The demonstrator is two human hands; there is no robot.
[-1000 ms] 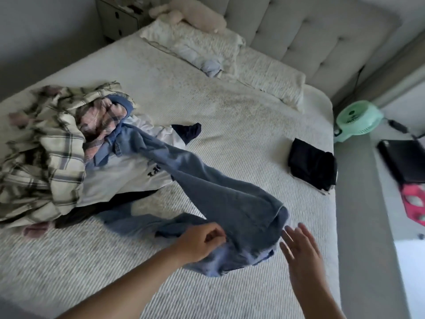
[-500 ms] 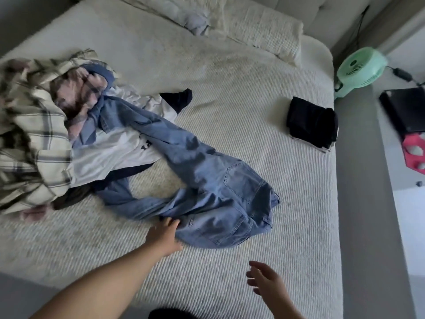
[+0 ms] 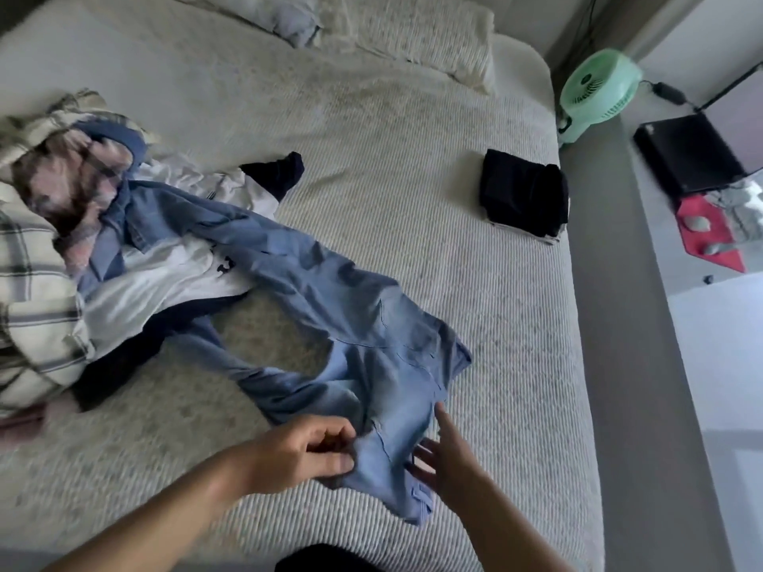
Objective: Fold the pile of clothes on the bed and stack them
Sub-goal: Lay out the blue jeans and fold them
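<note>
Left hand (image 3: 305,452) pinches the jeans (image 3: 351,324) at the waist, right hand (image 3: 444,464) open beside them; next, straighten the legs.

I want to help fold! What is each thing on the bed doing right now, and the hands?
jeans: unfolded, spread flat on the bed
pile of clothes: jumbled, unfolded
black garment: folded, lying apart near the bed's edge
left hand: pinches the jeans' waist
right hand: fingers straight, touching the jeans
fan: blurred, cannot tell if running
</note>
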